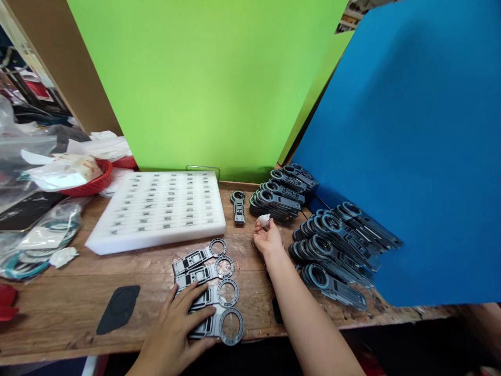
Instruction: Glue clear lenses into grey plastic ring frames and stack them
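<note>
My left hand [182, 324] lies with fingers spread over a row of flat grey parts [207, 274], each with a ring at its right end. Its fingers cover the bodies of the nearer ones. Farther out, my right hand [268, 239] has its fingers closed on a small wad of white tissue [264, 219]. That hand is between a single dark ring-ended part [238, 208] and the stacks of similar parts [277, 201] at the back right. More stacks [332, 245] lie to the right of my right forearm.
A white foam block [164, 230] with rows of small metal pieces stands back left. Green [211, 94] and blue [422, 156] panels rise behind and right. A red basket [92, 183], plastic bags [50, 235] and a black flat piece [118, 309] are at left.
</note>
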`<state>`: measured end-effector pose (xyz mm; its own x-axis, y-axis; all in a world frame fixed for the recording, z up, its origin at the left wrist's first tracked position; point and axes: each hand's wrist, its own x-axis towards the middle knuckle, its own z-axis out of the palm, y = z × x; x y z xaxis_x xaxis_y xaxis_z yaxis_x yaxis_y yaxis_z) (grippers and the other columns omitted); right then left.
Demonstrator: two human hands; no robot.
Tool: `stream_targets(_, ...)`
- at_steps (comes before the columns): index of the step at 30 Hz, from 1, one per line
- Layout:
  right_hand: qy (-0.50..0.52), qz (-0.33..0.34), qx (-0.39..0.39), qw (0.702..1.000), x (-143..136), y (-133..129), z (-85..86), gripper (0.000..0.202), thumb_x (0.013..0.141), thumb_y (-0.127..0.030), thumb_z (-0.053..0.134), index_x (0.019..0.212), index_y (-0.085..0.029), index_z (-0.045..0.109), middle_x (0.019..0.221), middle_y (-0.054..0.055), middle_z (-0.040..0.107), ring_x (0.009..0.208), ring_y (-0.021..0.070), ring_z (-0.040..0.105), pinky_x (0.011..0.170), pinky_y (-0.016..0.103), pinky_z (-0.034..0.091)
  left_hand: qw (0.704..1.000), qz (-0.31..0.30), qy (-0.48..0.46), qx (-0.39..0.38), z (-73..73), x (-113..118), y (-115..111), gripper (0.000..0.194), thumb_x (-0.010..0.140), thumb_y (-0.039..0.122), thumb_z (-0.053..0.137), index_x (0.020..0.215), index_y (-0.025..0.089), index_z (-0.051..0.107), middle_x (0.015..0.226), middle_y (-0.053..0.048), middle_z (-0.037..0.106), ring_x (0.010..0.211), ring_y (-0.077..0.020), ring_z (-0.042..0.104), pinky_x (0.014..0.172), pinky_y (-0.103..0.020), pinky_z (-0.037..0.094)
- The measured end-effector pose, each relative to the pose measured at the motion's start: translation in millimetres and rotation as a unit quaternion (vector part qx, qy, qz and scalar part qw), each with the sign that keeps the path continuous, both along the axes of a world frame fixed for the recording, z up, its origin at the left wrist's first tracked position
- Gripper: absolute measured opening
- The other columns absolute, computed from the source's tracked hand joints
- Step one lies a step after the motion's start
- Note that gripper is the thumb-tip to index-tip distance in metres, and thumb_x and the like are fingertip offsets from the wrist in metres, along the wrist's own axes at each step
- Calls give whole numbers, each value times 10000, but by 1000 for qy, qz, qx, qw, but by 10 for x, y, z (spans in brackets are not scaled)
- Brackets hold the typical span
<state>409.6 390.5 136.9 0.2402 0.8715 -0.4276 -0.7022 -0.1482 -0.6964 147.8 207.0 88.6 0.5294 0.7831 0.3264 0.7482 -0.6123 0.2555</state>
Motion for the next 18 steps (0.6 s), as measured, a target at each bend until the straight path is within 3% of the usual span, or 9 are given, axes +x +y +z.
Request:
stream_targets(4, 13, 60, -13, 998, -136, -542, 36, 126, 821, -316, 600, 812, -214, 527, 602, -44, 547, 435, 65, 458, 364, 130, 331, 999, 1, -3, -46, 76, 31, -10, 422, 776, 543, 603, 1178, 415, 583, 1403, -27, 450, 1263, -328, 409, 999, -647, 315)
stream_targets(7, 10, 106, -23, 994, -232, -1025, 3, 267, 681, -217, 714, 888, -230, 546, 679, -51, 591, 474, 67, 478, 396, 141, 355, 997, 7, -9, -71, 103, 51, -10, 374, 775, 510, 622, 1133, 403, 612, 1404, -15, 441, 1285, -319, 374, 1030, -642, 264)
stream_targets(10, 16, 161, -43, 986, -279, -1380, -64, 272, 613, -193, 747, 801, -186, 551, 657, -50, 576, 489, 59, 469, 443, 155, 380, 996, 12, -4, -90, 112, 63, -9, 341, 782, 488, 622, 1113, 404, 618, 1406, -6, 433, 1303, -314, 346, 1045, -642, 226)
stream_targets(13, -4, 200, -40, 979, -320, -1557, -125, 270, 601, -221, 757, 745, -171, 534, 619, -50, 553, 481, 58, 446, 444, 164, 353, 995, 14, 0, -98, 116, 70, -10, 334, 791, 495, 607, 1111, 403, 617, 1410, -8, 425, 1311, -315, 331, 1047, -639, 215)
stream_targets(18, -137, 246, 21, 959, -389, -1645, -190, 290, 680, -371, 712, 774, -190, 505, 529, -83, 477, 411, 57, 346, 384, 173, 228, 996, 16, -3, -93, 119, 74, -13, 331, 785, 486, 617, 1101, 388, 626, 1398, -12, 437, 1312, -311, 328, 1057, -628, 202)
